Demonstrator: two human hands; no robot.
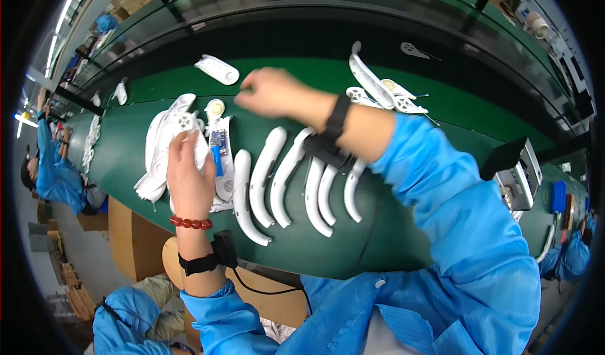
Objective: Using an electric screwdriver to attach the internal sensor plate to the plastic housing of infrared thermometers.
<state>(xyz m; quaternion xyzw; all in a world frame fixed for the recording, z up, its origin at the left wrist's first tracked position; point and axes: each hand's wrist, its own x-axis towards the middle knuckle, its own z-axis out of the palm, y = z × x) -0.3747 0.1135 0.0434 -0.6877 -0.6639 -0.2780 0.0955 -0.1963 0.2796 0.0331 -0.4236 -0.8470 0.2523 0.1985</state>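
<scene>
My left hand (190, 175) lies over a pile of white curved plastic shells (157, 144), its fingers stretched out on top of them. Right beside it is an open white housing (222, 125) with a blue circuit board (218, 139) and a blue cylindrical part (217, 161) inside. Further up, my right hand (270, 94) hangs over the table, blurred, its fingers curled together; whatever they may hold is hidden. Close to those fingers a white elongated shell (217, 69) lies on the green surface. Several curved white handle-like shells (259, 178) stand in a row below my right forearm.
More white shells and round-ended parts (378, 90) lie at the back right, with another small part (416, 50) behind. An open dark box (513, 178) stands at the right. The green table (340, 254) ends close to my body. Co-workers in blue (60, 166) sit nearby.
</scene>
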